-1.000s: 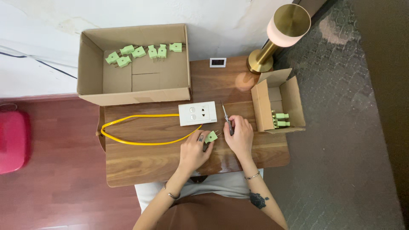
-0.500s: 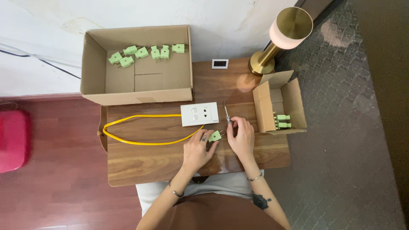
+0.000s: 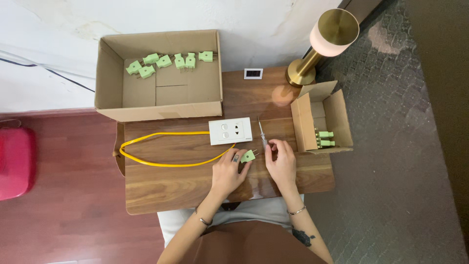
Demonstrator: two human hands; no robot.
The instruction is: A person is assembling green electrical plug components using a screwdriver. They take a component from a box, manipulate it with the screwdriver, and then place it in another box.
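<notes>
Left hand (image 3: pixel 227 172) rests palm-down on the wooden table (image 3: pixel 161 188), fingers curled, with a light green plug (image 3: pixel 248 156) pinched at its fingertips; the plug's metal prongs point away from this hand toward the right hand. Right hand (image 3: pixel 282 163) lies just beside the plug on its far side, fingers closed loosely around the lower end of a thin screwdriver (image 3: pixel 262 133), whose shaft runs up and away from the hand toward the back of the table. The two hands are close together, not touching so far as can be seen. Directly ahead of the left hand's fingertips sits a white socket plate (image 3: pixel 230 131), flat on the table, and a yellow cable (image 3: pixel 161 164) loops out from it to the left of that hand, passing close by its knuckles. To the right of the right hand stands a small open cardboard box (image 3: pixel 322 117) holding a few more green plugs (image 3: pixel 324 138). Well ahead of the left hand is a large open cardboard box (image 3: pixel 159 95) with a row of green plugs (image 3: pixel 168 61) along its far side. Beyond the right hand stands a brass lamp (image 3: pixel 317 49), with a small white display unit (image 3: pixel 253 74) beside its base.
</notes>
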